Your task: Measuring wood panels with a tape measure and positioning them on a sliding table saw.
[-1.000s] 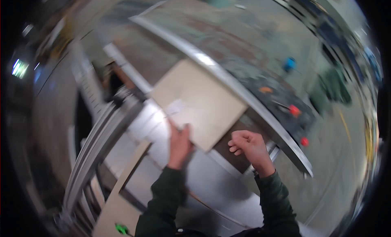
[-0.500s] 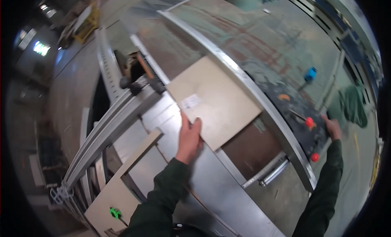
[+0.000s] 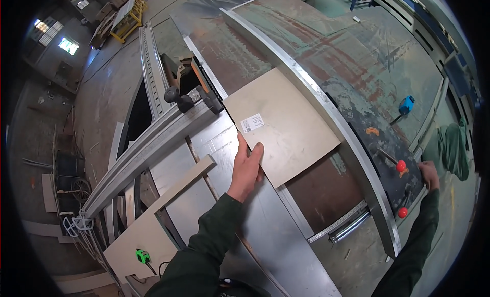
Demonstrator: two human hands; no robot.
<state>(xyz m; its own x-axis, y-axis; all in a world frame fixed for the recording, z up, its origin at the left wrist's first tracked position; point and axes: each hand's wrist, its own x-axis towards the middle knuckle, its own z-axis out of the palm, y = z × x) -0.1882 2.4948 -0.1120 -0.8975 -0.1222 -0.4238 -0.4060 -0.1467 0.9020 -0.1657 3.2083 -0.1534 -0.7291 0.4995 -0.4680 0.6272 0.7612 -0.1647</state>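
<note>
1. Head view: the left hand (image 3: 246, 167) reaches forward from a dark green sleeve, fingers straight and flat along the near left edge of the board (image 3: 280, 126), thumb spread to the left on the steel. It presses the board and grips nothing.
2. The right hand (image 3: 429, 174) stretches far to the right, at the edge of the control panel (image 3: 380, 144), beside the upper red knob (image 3: 401, 166). Whether it is clenched or released I cannot tell; it is small and partly hidden.
3. The board, pale beige with one white label (image 3: 252, 122), lies flat on the worktop (image 3: 265, 236), its far edge against the long metal fence (image 3: 316, 100) that runs diagonally across the machine.
4. To the left of the board stands a cross fence (image 3: 153, 146) with a black knob (image 3: 171, 95) and an orange-and-black clamp (image 3: 196, 75) at its far end.
5. A narrow offcut strip (image 3: 186, 182) lies on the steel left of the left hand, near a larger pale panel (image 3: 135, 243) carrying a green clip (image 3: 142, 256).
6. On the panel: two red knobs, the lower (image 3: 402, 212) near the sleeve, one orange piece (image 3: 372, 130), one blue handle (image 3: 406, 105) farther off.
7. A green cloth (image 3: 451, 149) hangs at the right rim.
</note>
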